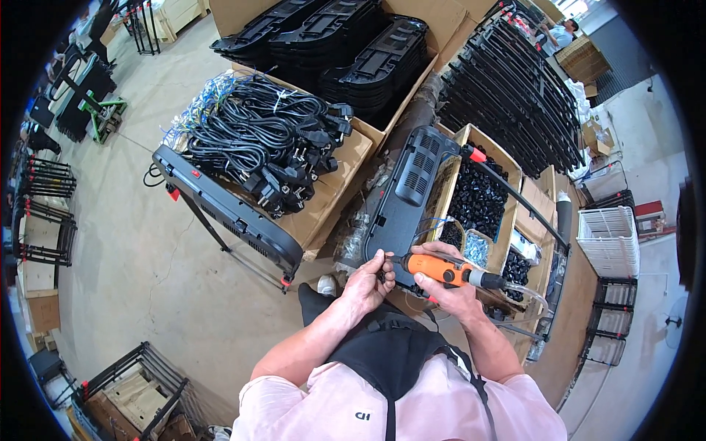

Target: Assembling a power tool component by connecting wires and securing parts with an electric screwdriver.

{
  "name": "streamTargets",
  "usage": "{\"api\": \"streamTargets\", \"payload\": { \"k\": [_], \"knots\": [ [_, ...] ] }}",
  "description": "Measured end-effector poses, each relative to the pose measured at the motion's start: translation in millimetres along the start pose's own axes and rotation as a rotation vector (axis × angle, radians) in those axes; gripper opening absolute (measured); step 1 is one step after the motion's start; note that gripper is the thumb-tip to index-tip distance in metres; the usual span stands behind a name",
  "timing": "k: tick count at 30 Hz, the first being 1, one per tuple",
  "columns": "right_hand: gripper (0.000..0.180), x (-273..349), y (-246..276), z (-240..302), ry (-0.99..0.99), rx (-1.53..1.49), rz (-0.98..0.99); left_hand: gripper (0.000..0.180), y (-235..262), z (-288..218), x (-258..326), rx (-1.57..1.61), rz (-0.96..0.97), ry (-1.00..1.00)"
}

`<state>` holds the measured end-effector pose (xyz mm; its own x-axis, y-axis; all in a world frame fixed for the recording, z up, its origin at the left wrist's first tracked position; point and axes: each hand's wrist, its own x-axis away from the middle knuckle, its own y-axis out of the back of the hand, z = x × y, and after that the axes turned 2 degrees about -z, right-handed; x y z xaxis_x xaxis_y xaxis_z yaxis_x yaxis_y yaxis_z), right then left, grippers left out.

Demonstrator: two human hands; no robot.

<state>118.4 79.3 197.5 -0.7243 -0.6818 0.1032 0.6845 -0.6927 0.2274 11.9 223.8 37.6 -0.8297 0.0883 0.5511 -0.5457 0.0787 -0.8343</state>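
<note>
An orange power screwdriver point(439, 269) lies across my front, its tip pointing left and a clear hose or cord trailing from its right end. My right hand point(454, 294) is closed around its body. Close to the tip, my left hand point(368, 287) is closed with thumb and fingertips pinched. Small dark bits show at its fingers, too small to name. Just beyond both hands rests a black plastic housing point(393, 217) with a vented raised block, attached to a black metal frame point(526, 202) with red end pieces.
Bundled black power cords point(250, 136) with plugs lie on a cardboard box at the left. A similar black panel point(228, 209) on legs stands before them. Wooden bins hold small black parts point(478, 195) and screws point(476, 250). Stacked housings point(375, 66) and frames point(507, 103) stand behind.
</note>
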Motion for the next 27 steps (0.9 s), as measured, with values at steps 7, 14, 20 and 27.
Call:
{"api": "streamTargets", "payload": {
  "k": [7, 14, 20, 27],
  "knots": [
    [0.054, -34.5, -18.0, -3.9, 0.038, 0.039, -0.026, 0.033, -21.5, -1.1, 5.3, 0.037, -0.036, -0.018],
    [0.058, -62.2, -33.0, -6.7, -0.016, 0.139, 0.035, 0.026, 0.9, -1.1, 14.6, -0.296, 0.049, 0.022],
    [0.046, -74.9, -39.0, -12.4, 0.084, 0.315, 0.099, 0.028, 0.5, -13.8, 18.5, -0.321, 0.026, -0.023],
    [0.038, -79.9, -44.5, -8.6, 0.123, 0.363, 0.13, 0.027, 10.8, -21.8, 24.4, -0.378, 0.023, -0.044]
  ]
}}
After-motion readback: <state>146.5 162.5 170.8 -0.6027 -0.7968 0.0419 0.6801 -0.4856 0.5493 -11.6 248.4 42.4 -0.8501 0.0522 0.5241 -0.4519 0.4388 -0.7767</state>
